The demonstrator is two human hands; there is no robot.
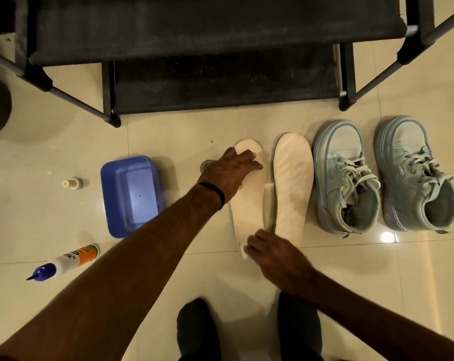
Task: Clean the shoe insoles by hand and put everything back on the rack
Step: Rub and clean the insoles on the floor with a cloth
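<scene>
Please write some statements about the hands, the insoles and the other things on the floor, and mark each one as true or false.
1. The left hand rests on the toe end of the left insole. True.
2. The right hand is lifting a shoe. False: it is at the heel end of that insole.
3. Both shoes stand on the rack. False: they stand on the floor.
4. The blue tub is left of the insoles. True.
5. The bottle stands upright. False: it lies on its side.

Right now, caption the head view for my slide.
Left hand and right hand press the plain white foam insole flat on the tiled floor, beside pale blue lace-up sneakers.
</scene>
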